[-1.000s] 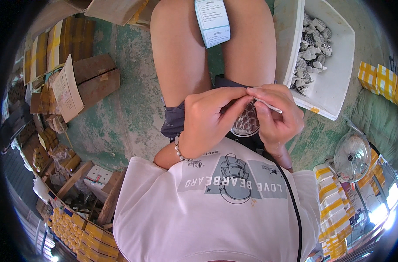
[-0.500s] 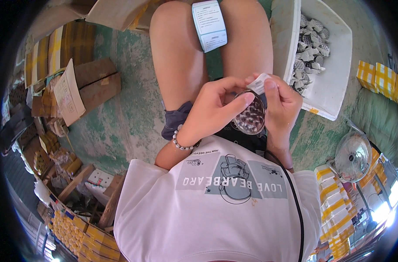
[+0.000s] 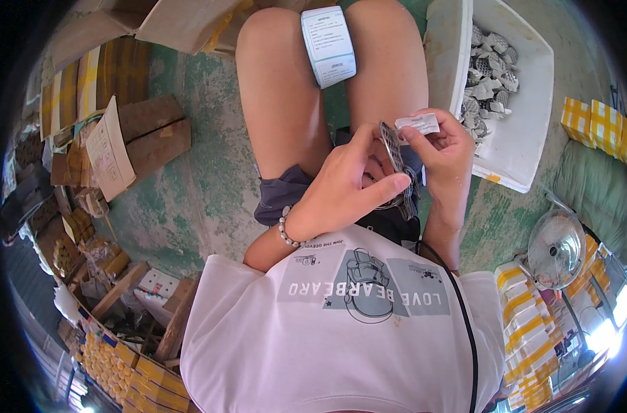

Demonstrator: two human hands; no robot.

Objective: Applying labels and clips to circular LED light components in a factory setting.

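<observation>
At the far left of the frame, flattened cardboard boxes [image 3: 144, 134] lie on the worn green floor [image 3: 210, 179], with stacks of yellow-striped cartons [image 3: 65, 89] above them in the upper left. Near the top centre, a roll of white labels [image 3: 329, 45] rests across the person's bare knees.

Just left of centre, the left hand [image 3: 344, 189] comes up from the lap, a bead bracelet [image 3: 286, 230] on its wrist; its fingers are curled and its thumb pressed against the lower edge of a round dark mesh piece [image 3: 394, 155], so its grip is closed on that piece. The mesh piece stands nearly on edge in the middle of the frame, over the lap, held between both hands.

Just right of it, the right hand [image 3: 447, 155] pinches a small white label [image 3: 418, 124] between thumb and fingertips at the upper edge of the mesh piece, touching it.

Further right, in the upper right, a white foam box [image 3: 527, 148] stands on the floor beside the person's leg, holding a heap of similar grey packed pieces [image 3: 491, 65]. In the lower right a small fan [image 3: 556, 249] stands near more yellow-striped cartons [image 3: 534, 323]
</observation>
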